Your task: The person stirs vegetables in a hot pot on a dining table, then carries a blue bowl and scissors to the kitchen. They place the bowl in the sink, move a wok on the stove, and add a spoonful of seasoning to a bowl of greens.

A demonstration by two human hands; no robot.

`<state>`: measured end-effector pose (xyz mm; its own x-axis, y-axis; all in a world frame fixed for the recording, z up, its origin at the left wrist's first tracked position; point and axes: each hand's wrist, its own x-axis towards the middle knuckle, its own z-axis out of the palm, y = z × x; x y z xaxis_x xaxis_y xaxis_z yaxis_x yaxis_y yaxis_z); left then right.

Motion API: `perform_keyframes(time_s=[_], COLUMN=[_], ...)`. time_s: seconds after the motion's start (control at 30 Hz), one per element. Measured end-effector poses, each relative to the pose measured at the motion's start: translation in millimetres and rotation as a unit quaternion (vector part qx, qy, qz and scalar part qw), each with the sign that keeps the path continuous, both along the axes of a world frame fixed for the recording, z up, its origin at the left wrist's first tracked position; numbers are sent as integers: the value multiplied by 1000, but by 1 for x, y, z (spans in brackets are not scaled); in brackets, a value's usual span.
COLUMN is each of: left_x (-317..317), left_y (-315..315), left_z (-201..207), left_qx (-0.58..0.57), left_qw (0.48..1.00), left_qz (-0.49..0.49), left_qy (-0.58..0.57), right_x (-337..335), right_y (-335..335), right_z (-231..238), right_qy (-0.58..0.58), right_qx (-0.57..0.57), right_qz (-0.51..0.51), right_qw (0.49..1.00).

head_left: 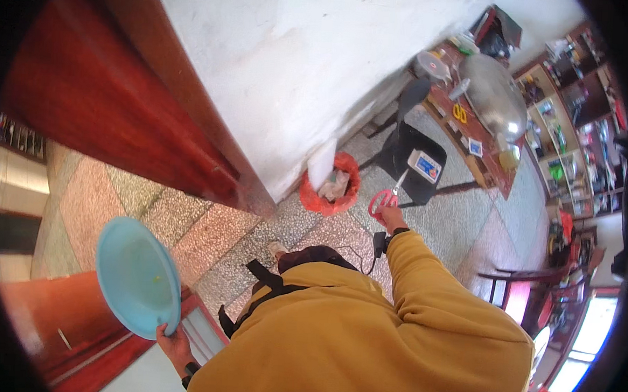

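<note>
At the lower left, my left hand [174,345] grips the rim of a light blue plastic basin [132,275], which is tilted so that its inside shows. A small yellowish bit lies in the basin. My right hand [391,219], stretched out ahead, is closed around the red handles of a pair of scissors [384,200]. The scissor blades point away toward a black chair [416,190], where a blue-and-white packet [424,166] lies. Whether the blade tips touch the packet I cannot tell.
A bin with a red bag [329,205] stands against the white wall [264,61]. Beyond the chair, a wooden table [494,158] carries a large metal dome [497,95] and yellow-handled scissors [460,113]. Shelves [567,165] stand at right; a red-brown door [115,96] is at left.
</note>
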<state>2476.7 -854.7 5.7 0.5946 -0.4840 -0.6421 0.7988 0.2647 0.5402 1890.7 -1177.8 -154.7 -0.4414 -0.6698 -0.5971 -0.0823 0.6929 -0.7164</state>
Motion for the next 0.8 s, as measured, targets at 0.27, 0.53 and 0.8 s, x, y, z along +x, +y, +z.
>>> perform_keyframes(time_s=[0.27, 0.53, 0.8], left_x=[98, 104, 89], left_y=[-41, -61, -69], left_z=[-16, -21, -78], left_qx=[82, 177, 94], left_qw=[935, 688, 851], left_qz=[-191, -375, -259], left_qy=[-288, -596, -446], right_x=[11, -30, -133], right_y=[78, 151, 114], right_z=[31, 66, 6], right_qy=[-31, -3, 299], right_qx=[4, -42, -86], right_qz=[-123, -318, -197], right_qw=[992, 947, 930])
